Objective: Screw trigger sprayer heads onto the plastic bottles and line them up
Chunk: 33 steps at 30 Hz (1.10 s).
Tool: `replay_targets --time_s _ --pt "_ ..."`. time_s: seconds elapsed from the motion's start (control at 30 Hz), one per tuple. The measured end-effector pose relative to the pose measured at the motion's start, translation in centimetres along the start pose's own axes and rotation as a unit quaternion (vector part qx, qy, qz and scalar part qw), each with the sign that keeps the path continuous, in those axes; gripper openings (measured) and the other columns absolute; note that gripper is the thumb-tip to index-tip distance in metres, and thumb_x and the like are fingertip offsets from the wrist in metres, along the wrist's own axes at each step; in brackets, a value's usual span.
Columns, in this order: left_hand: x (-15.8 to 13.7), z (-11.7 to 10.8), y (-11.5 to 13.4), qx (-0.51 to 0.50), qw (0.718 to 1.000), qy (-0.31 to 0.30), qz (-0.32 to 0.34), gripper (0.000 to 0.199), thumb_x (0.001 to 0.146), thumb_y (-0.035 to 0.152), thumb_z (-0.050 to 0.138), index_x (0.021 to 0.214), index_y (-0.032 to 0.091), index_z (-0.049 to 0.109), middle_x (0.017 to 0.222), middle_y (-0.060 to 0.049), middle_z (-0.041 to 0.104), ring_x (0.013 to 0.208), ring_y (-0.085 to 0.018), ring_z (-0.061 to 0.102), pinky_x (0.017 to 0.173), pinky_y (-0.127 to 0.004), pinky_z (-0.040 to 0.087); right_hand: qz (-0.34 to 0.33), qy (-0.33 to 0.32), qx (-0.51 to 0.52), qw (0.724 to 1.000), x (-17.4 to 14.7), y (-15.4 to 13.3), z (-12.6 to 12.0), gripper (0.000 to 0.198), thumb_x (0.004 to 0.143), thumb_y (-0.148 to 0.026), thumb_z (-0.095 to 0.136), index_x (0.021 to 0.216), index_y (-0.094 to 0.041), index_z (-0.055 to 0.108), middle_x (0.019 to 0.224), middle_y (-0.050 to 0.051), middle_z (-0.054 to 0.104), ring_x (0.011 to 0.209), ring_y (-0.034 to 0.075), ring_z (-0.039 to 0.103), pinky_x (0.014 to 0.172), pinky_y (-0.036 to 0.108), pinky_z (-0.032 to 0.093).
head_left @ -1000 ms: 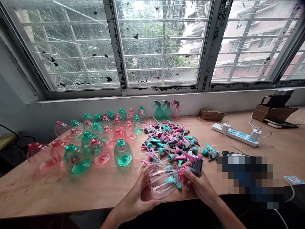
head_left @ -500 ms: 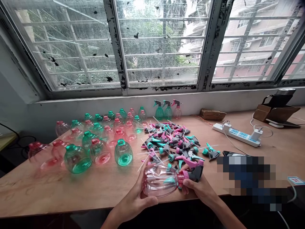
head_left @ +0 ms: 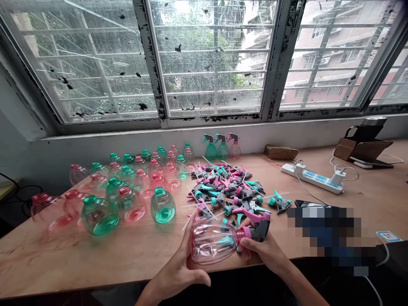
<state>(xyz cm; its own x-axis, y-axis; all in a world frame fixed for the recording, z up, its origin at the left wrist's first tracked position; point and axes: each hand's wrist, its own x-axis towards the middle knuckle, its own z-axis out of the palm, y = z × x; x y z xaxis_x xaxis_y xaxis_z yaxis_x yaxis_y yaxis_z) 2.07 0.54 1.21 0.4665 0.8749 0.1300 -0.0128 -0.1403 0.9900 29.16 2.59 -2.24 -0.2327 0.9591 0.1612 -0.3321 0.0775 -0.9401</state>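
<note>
A clear pink spray bottle [head_left: 213, 243] lies sideways between my hands above the table's front edge. Its pink-and-grey trigger sprayer [head_left: 257, 224] sits on the neck, with the straw visible inside. My left hand [head_left: 183, 265] cradles the base end, fingers against it and thumb spread away below. At the collar, my right hand [head_left: 259, 248] is closed, thumb on the near side of the neck. Just behind lies a heap of loose trigger sprayers [head_left: 228, 187] in pink, teal and grey. Several open-necked bottles, among them a green bottle [head_left: 163, 206], stand to the left.
Three bottles with sprayers [head_left: 222, 148] stand by the wall. A lone teal sprayer [head_left: 279, 202] lies right of the heap. Farther right are a white power strip [head_left: 312, 178], a brown packet [head_left: 281, 152], a phone [head_left: 310, 204] and a brown case [head_left: 363, 146]. Cables cross the table [head_left: 153, 250].
My left thumb has moved down and away from the bottle. The bottle and my right hand stay nearly in place, while the whole view has shifted slightly.
</note>
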Motion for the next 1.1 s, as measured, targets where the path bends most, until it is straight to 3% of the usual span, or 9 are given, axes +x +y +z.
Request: replay_targets --time_s 0.1,0.17,0.3,0.4,0.5,0.6,0.77,0.9,1.1 --pt "-0.1 -0.3 -0.2 -0.044 0.999 -0.023 0.010 0.102 0.084 0.065 0.074 0.166 0.040 0.017 0.175 -0.008 0.022 0.160 -0.041 0.018 0.130 -0.059 0.016 0.007 -0.005 0.000 1.000 -0.1 -0.2 0.0 0.040 0.080 -0.047 0.089 0.093 -0.021 0.063 0.062 -0.001 0.074 0.045 0.013 0.059 0.048 0.024 0.047" --pt "0.0 -0.2 -0.5 -0.038 0.999 -0.025 0.022 0.094 0.088 0.057 0.075 0.164 0.043 0.022 0.175 -0.007 0.022 0.160 -0.040 0.020 0.129 -0.058 0.021 0.006 -0.005 -0.003 1.000 -0.1 -0.2 0.0 0.036 0.083 -0.046 0.087 0.091 -0.021 0.063 0.063 -0.001 0.074 0.047 0.013 0.061 0.050 0.025 0.048" --pt "0.2 0.2 -1.0 0.004 0.998 -0.015 0.057 0.097 0.090 0.034 0.081 0.158 0.059 0.018 0.174 -0.001 0.019 0.154 -0.036 0.034 0.124 -0.057 0.032 -0.010 0.024 0.011 1.000 0.0 0.0 -0.3 0.035 0.084 -0.045 0.087 0.087 -0.022 0.062 0.063 -0.002 0.073 0.047 0.013 0.061 0.048 0.023 0.047" --pt "0.2 0.4 -1.0 -0.014 0.999 -0.013 0.040 0.104 0.090 0.032 0.081 0.159 0.061 0.008 0.174 -0.003 0.017 0.149 -0.036 0.044 0.118 -0.057 0.042 -0.009 0.028 0.005 1.000 0.0 0.2 -0.3 0.036 0.082 -0.046 0.089 0.089 -0.022 0.063 0.064 -0.002 0.073 0.046 0.013 0.061 0.047 0.023 0.047" --pt "0.1 0.3 -0.6 -0.033 0.999 -0.010 0.013 0.111 0.084 0.039 0.086 0.162 0.053 0.009 0.174 -0.004 0.017 0.157 -0.038 0.029 0.125 -0.058 0.031 -0.006 0.024 -0.003 1.000 0.0 0.1 -0.1 0.037 0.080 -0.047 0.090 0.089 -0.021 0.064 0.059 -0.003 0.071 0.046 0.013 0.059 0.048 0.024 0.047" --pt "0.1 0.1 -0.2 -0.028 0.999 -0.009 0.018 0.097 0.085 0.048 0.083 0.162 0.045 0.024 0.174 -0.004 0.020 0.163 -0.035 0.010 0.131 -0.056 0.014 -0.003 0.018 -0.003 1.000 0.0 0.0 0.0 0.039 0.078 -0.047 0.091 0.090 -0.020 0.066 0.054 -0.004 0.069 0.044 0.012 0.057 0.046 0.022 0.044" --pt "0.4 0.3 -0.5 -0.031 0.999 -0.003 0.031 0.092 0.081 0.039 0.089 0.155 0.045 0.036 0.173 -0.005 0.019 0.151 -0.038 0.038 0.123 -0.057 0.034 -0.020 0.045 -0.006 0.999 0.2 0.1 0.1 0.037 0.082 -0.046 0.089 0.093 -0.020 0.066 0.054 -0.003 0.068 0.041 0.009 0.053 0.043 0.018 0.037" --pt "0.3 0.2 -1.0 -0.001 1.000 0.002 0.021 0.105 0.079 0.034 0.091 0.159 0.050 0.025 0.168 -0.008 0.030 0.133 -0.033 0.056 0.117 -0.057 0.042 -0.018 0.046 0.001 0.999 0.1 0.1 0.2 0.038 0.080 -0.046 0.090 0.091 -0.020 0.065 0.056 -0.004 0.069 0.042 0.009 0.054 0.042 0.018 0.038" --pt "0.0 -0.3 -0.9 -0.054 0.998 -0.022 -0.005 0.090 0.090 0.053 0.075 0.163 0.041 0.024 0.175 -0.007 0.018 0.154 -0.039 0.034 0.125 -0.058 0.031 -0.015 0.040 -0.024 0.999 -0.1 0.1 0.1 0.038 0.080 -0.046 0.090 0.091 -0.019 0.066 0.057 -0.004 0.068 0.044 0.008 0.055 0.045 0.018 0.042"
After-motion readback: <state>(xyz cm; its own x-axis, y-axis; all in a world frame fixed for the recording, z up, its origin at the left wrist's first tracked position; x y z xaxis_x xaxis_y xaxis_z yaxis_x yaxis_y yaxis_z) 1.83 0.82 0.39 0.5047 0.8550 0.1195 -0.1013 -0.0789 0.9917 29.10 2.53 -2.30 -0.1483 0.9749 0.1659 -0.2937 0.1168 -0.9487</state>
